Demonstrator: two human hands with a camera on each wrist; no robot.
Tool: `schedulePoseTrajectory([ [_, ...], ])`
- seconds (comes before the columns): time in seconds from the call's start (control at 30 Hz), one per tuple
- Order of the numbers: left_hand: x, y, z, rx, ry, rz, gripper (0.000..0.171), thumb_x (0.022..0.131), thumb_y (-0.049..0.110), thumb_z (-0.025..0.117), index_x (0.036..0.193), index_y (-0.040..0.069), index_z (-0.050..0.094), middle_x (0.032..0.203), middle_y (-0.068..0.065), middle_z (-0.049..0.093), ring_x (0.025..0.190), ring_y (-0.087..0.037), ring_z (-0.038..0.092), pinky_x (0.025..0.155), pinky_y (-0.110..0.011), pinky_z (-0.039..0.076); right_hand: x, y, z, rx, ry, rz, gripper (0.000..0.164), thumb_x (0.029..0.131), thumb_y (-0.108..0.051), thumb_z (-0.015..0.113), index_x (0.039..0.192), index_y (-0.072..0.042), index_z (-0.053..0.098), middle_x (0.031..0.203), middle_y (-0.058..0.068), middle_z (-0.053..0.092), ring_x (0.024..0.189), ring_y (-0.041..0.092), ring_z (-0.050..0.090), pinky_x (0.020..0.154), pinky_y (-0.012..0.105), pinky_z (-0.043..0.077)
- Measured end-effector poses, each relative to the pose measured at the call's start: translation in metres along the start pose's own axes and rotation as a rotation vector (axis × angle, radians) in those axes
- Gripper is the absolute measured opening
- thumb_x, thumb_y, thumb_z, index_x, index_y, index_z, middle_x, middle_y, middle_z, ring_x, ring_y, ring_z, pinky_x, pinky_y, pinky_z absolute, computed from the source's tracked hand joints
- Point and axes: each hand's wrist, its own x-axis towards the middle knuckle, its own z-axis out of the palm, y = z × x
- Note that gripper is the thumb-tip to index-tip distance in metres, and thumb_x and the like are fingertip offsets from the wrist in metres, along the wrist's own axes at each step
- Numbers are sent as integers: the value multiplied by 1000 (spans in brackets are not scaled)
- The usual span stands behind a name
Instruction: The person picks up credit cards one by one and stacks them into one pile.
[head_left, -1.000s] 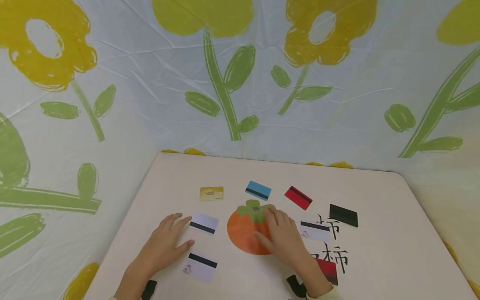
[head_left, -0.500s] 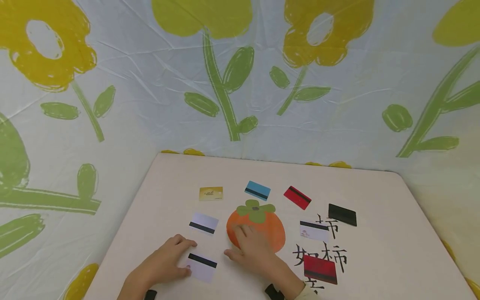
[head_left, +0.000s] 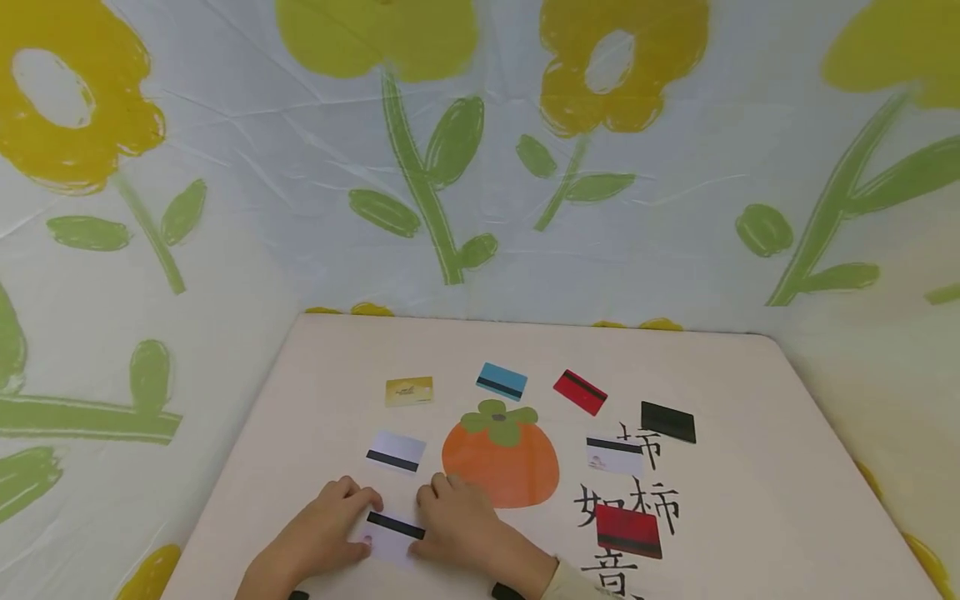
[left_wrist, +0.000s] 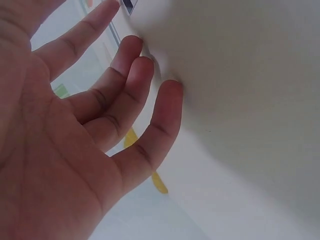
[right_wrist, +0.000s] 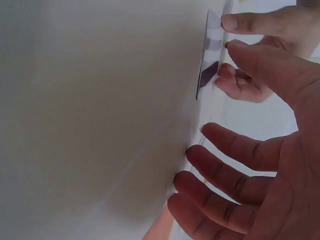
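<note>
A white card with a black stripe point(head_left: 392, 546) lies flat on the table near its front, between my two hands. My left hand point(head_left: 318, 529) is at its left side, thumb by the card's edge, fingers loosely bent with tips on the table. On the other side my right hand point(head_left: 467, 527) rests with its thumb at the right edge and its fingers bent loosely. In the right wrist view the card point(right_wrist: 210, 47) sits beside the left fingertips, and no finger is curled round it. The left wrist view catches only a corner of it.
Behind it lies another white striped card point(head_left: 396, 452). Farther back are a gold card point(head_left: 409, 391), a blue card point(head_left: 502, 381), a red card point(head_left: 581, 392) and a black card point(head_left: 667, 422). To the right are a white card point(head_left: 615, 458) and a red card point(head_left: 628, 531) over printed characters.
My right hand has moved left and toward me, off the printed persimmon, to the near white card. My left hand has come down beside the same card. The head view has shifted slightly.
</note>
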Motion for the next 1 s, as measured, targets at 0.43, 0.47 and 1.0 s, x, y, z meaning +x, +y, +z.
schedulePoseTrajectory([
  [0.43, 3, 0, -3, -8, -31, 2, 43, 72, 25, 88, 102, 26, 58, 94, 8, 42, 91, -16, 44, 75, -37, 47, -1, -16, 5, -161, 35, -32, 62, 76, -67, 74, 105, -14, 64, 90, -3, 48, 85, 14, 44, 67, 28, 41],
  [0.47, 3, 0, -3, -2, -28, 6, 43, 71, 25, 88, 101, 26, 57, 93, 8, 41, 91, -16, 44, 75, -37, 47, -1, -16, 5, -167, 41, -38, 62, 76, -67, 75, 104, -13, 64, 90, -3, 48, 84, 14, 44, 66, 28, 41],
  [1.0, 6, -4, -6, -82, -86, 48, 45, 73, 20, 88, 97, 22, 50, 89, 8, 44, 83, -12, 44, 71, -33, 43, 7, -10, 7, 25, 3, -8, 57, 74, -56, 83, 102, -12, 62, 83, -5, 45, 80, 11, 41, 68, 25, 40],
])
